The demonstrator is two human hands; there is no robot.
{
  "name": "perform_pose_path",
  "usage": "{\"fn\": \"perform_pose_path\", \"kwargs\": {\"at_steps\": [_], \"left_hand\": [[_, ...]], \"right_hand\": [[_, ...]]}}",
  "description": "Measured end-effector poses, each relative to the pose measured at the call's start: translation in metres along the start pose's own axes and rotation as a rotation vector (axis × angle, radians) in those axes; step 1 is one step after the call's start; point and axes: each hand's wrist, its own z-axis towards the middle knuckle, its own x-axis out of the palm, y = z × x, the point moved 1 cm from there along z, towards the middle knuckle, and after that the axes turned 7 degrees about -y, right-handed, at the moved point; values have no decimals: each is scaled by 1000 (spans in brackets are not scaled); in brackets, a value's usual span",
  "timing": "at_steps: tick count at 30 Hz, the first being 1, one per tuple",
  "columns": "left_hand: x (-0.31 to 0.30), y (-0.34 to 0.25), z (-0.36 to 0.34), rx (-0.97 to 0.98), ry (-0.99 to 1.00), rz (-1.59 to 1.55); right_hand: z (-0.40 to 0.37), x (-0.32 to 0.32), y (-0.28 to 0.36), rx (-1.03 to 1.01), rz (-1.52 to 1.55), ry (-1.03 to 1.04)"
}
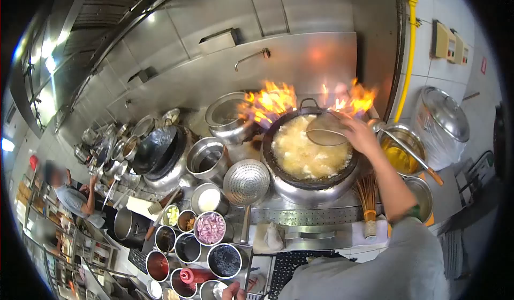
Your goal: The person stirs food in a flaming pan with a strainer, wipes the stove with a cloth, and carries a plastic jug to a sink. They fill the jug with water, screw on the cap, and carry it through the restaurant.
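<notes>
A kitchen cooking line seen from above. Just right of centre, 1 large round dark steel wok [313,161] sits in a steel range surface [321,215], filled with pale yellow, foaming, bubbling oil and light lumps of food. Orange flames [273,103] rise behind its rim in 2 bursts, at 11 and 1 o'clock of the wok.

The right hand [360,135] reaches in from 4 o'clock, its fingers closed around the handle of a round wire-mesh skimmer [326,131], which hangs over the oil at the wok's 1 o'clock side. Only the fingertips of the left hand [233,291] show, at the frame's bottom edge, at 6 o'clock; I cannot tell its grip.

At 9 o'clock of the wok lies 1 perforated steel colander [246,181]. At 8 o'clock stands a cluster of round steel bowls, 1 holding chopped purple onion [210,228], with 1 red plastic squeeze bottle [195,275] lying nearby. At 3 o'clock is 1 steel pot of yellow oil [399,154]; at 5 o'clock, 1 bamboo wok brush [368,199].

On the tiled wall at 2 o'clock hang 2 beige boxes [445,40] and a small red sign [483,64], too small to read. Far left, a person in a grey shirt [72,197] works.
</notes>
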Motion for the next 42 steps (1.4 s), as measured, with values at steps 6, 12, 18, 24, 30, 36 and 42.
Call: {"fn": "perform_pose_path", "kwargs": {"at_steps": [6,12,18,24,30,36,42], "left_hand": [[7,-17,26,-1,129,28],[42,-70,83,494,170,-113],[62,-67,69,479,303,-153],[64,-72,47,349,327,-182],[54,-31,43,283,225,-209],[59,-38,43,309,239,-188],[66,-38,45,340,299,-174]], "right_hand": [[-130,-74,-86,444,-559,448],[-166,-82,-130,257,-628,354],[-127,-115,-92,-13,-591,321],[-127,-125,-71,74,-534,196],[-152,-124,-112,768,499,67],[-185,-97,-84,324,-640,263],[-205,-74,-101,95,-846,115]]}}
